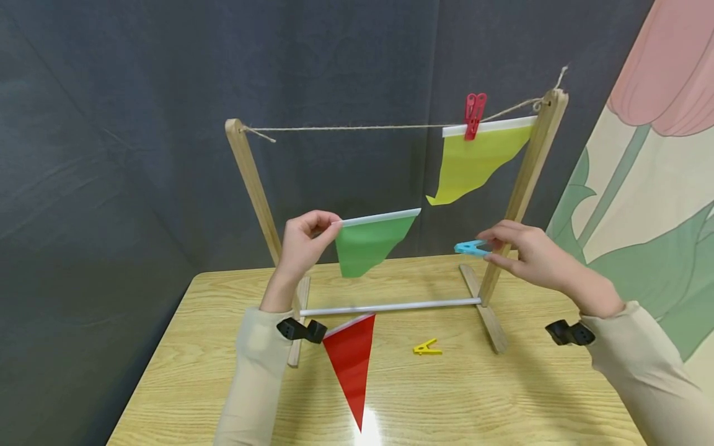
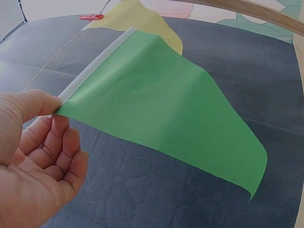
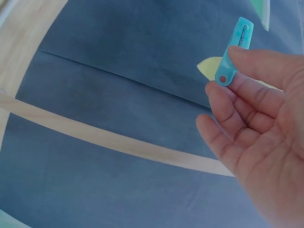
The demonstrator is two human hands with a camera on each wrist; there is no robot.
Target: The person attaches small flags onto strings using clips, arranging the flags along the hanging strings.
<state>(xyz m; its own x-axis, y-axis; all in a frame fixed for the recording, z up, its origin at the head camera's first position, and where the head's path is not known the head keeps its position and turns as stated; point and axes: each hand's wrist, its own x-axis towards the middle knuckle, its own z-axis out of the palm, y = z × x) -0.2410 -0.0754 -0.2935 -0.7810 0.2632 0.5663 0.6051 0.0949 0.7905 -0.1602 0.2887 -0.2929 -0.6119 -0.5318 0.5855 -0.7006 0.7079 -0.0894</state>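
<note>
My left hand [image 1: 308, 243] pinches the left end of the white top band of a green pennant [image 1: 372, 243]. The cloth hangs below the string [image 1: 357, 128], its free tip curling in the left wrist view. Between thumb and fingers of my right hand [image 1: 530, 251] is a light blue clothespin [image 1: 471, 248], held near the right post. Up on the string at the right, a red clothespin [image 1: 475, 116] clips a yellow pennant [image 1: 481, 158] by its white band. The yellow pennant's upper right corner reaches the right post.
A wooden frame with a left post [image 1: 253, 186] and right post [image 1: 524, 186] stands on the table [image 1: 184, 371], joined low by a pale rod [image 1: 390, 306]. A red pennant [image 1: 352, 365] and a yellow clothespin [image 1: 427, 348] lie in front. Behind is a dark curtain [image 1: 346, 56].
</note>
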